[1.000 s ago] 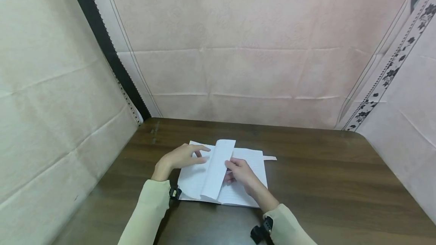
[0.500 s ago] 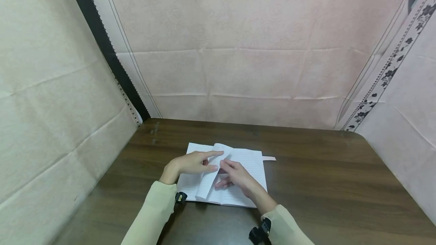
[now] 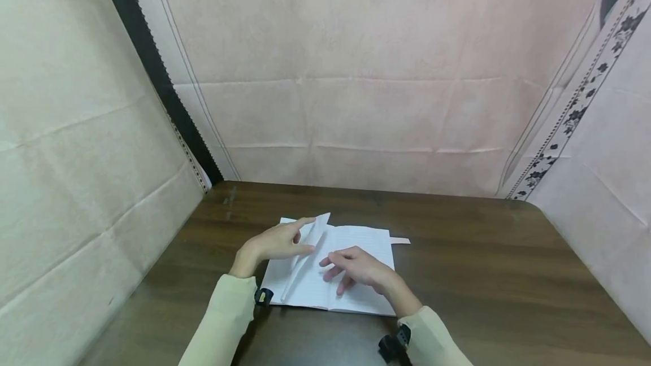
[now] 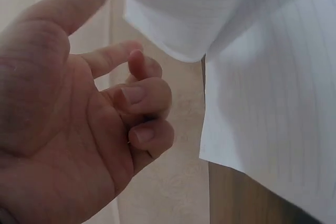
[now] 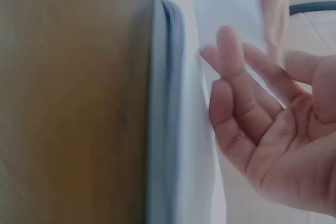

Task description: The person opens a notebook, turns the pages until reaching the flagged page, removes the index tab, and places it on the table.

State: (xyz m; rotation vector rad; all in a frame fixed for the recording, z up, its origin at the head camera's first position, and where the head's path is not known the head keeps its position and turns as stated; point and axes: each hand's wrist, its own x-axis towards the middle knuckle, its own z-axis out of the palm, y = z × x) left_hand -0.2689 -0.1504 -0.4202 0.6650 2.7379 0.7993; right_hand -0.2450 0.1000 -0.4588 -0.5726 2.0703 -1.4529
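Observation:
A notebook with lined white pages lies spread on the table. One leaf stands lifted near its middle and leans over the left page. My left hand is at this leaf, index finger stretched out to its upper part and thumb at its side. In the left wrist view the thumb reaches the curved paper, while the other fingers bend loosely below. My right hand hovers over the right page, fingers spread and relaxed, holding nothing. The right wrist view shows the notebook's edge beside those fingers.
The brown wooden table extends around the notebook. A pale strip sticks out from the notebook's right side. Light cloth hangs behind the table and at both sides. Each wrist wears a black strapped device.
The leaf has swung from the middle over to the left. My right hand has let go of it and moved slightly down and right. My left hand went right, then back left with the leaf.

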